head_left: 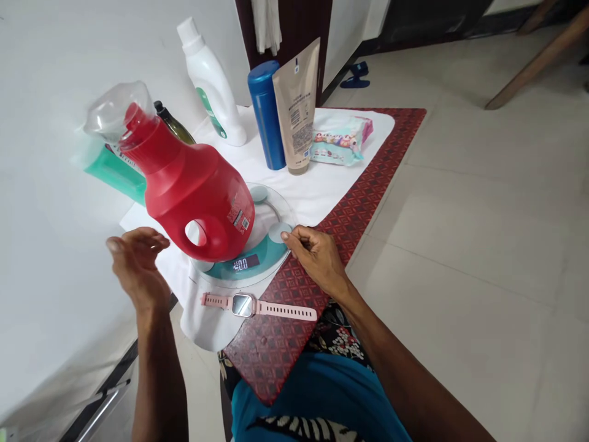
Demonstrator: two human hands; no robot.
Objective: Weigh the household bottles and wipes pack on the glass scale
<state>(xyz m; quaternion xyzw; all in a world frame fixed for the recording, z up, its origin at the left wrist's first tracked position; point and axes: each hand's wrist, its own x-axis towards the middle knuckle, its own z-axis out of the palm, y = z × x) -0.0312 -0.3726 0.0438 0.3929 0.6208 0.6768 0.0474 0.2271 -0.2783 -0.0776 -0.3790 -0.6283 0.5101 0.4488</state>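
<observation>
Red plastic, by the look of the jug; found standing on the scale, over the white cloth, with the green bottle behind to the left. Judged probably heavy if full, but could see nothing of the fill through opaque walls. Guessed at stiff sides with slight give under hard squeezing, and at a smooth surface, apt to slip from wet or soapy fingers. Thought best taken by the handle, low on the left flank, with a second palm flat near the label for balance. Rated the clear cap thin and poor for lifting. Trusted the scale's glass least: favoured a straight lift over dragging. Found the left hand just beside the handle, thumb and curved fingers spread apart, grasping nothing visible. Saw the right hand at the scale's right rim, fingers folded in, thumb out over the pale disc; could not tell how fully closed, whether touching, or whether holding anything small.
</observation>
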